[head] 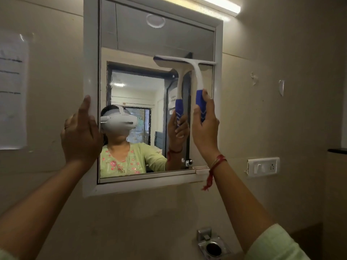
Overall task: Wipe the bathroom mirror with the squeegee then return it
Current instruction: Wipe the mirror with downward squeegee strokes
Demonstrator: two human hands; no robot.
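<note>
The bathroom mirror [135, 53] hangs on the wall in a white frame [90, 72]. A white squeegee [195, 72] with a blue grip has its blade pressed flat against the glass on the right side, about a third of the way down. My right hand [205, 126] is closed around the blue grip below the blade. My left hand [80, 136] rests against the frame's left edge, thumb up along it, holding nothing. The glass reflects the squeegee, my hand and a person in a green top.
A lit tube lamp [219, 5] runs above the mirror. A switch and socket plate [263, 167] sits on the wall to the right. A metal holder [212, 244] is fixed below the mirror. A paper sheet [13, 91] hangs on the left wall.
</note>
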